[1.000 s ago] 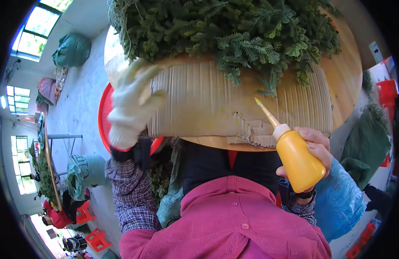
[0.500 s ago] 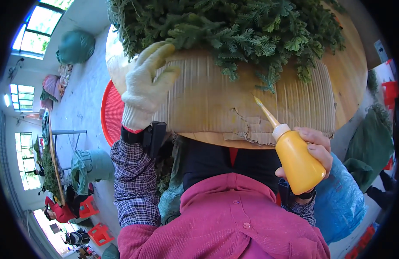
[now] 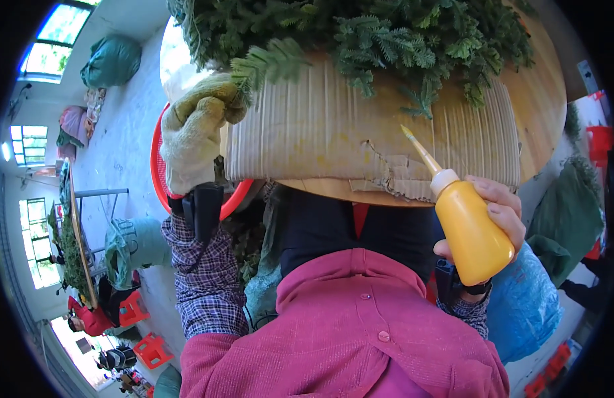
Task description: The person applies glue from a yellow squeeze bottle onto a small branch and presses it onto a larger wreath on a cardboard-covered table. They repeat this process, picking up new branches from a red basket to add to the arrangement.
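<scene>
My left hand (image 3: 197, 132), in a pale work glove with yellow stains, is closed around a green fir sprig (image 3: 272, 63). The needled tip points right over the cardboard, and a dark stub shows below the fist. On the other side, my bare right hand (image 3: 505, 207) grips a yellow squeeze bottle (image 3: 473, 232). Its long, tapered nozzle tilts up and left above the cardboard sheet (image 3: 320, 129), which carries yellow spots and a torn front edge. Behind the cardboard lies a heap of fir greenery (image 3: 420, 40).
The cardboard rests on a round wooden table (image 3: 542, 93). A red basket (image 3: 237, 199) sits below its left edge. A blue plastic bag (image 3: 523, 305) is at my right. Red stools (image 3: 152, 350) and a person in red (image 3: 88, 315) are farther left.
My left hand was open at the greenery's edge; it has closed on a sprig and drawn it left and nearer. My right hand and the bottle have shifted slightly right.
</scene>
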Available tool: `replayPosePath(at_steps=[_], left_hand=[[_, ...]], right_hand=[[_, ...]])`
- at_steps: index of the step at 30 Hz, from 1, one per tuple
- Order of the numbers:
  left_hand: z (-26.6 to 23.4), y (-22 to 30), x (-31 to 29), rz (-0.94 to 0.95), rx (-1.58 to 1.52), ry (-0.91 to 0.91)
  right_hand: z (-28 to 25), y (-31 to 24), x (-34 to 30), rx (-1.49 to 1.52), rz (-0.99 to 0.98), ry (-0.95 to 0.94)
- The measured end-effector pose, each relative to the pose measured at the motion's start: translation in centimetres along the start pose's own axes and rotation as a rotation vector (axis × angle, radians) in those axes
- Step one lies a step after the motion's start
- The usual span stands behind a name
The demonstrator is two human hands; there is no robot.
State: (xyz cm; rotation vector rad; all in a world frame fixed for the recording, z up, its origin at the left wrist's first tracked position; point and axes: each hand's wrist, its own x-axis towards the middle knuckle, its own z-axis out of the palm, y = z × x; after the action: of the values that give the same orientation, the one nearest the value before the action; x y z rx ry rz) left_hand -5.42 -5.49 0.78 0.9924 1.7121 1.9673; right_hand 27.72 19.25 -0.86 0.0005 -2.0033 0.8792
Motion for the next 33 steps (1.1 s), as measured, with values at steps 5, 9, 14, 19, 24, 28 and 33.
replayPosePath(at_steps=[5, 9, 14, 19, 24, 28, 33], left_hand=[[0.1, 0.9, 1.0, -0.139, -0.103, -0.207], [2.4, 0.7, 2.1, -0.221, 0.267, -0.339], [4.4, 0.9, 2.0, -0.007, 0.714, -0.323], [5.2, 1.2, 0.8, 0.140, 0.973, -0.217], [7.4, 1.4, -1.0, 0.291, 1.068, 0.005], [8.8, 0.1, -1.8, 0.324, 1.094, 0.012], [8.9, -1.1, -2.0, 0.278, 1.127, 0.006]], right_hand=[[0.2, 0.0, 0.0, -0.020, -0.032, 0.020], [0.0, -0.1, -0.2, -0.024, -0.032, 0.014], [-0.2, -0.2, -0.3, -0.026, -0.027, -0.003], [-0.2, -0.2, -0.4, 0.017, -0.021, -0.006], [-1.8, 0.2, 0.5, 0.024, -0.065, -0.160], [-1.9, 0.1, 1.2, 0.020, -0.061, -0.211], [-0.7, 0.1, 0.9, -0.008, -0.010, -0.242]])
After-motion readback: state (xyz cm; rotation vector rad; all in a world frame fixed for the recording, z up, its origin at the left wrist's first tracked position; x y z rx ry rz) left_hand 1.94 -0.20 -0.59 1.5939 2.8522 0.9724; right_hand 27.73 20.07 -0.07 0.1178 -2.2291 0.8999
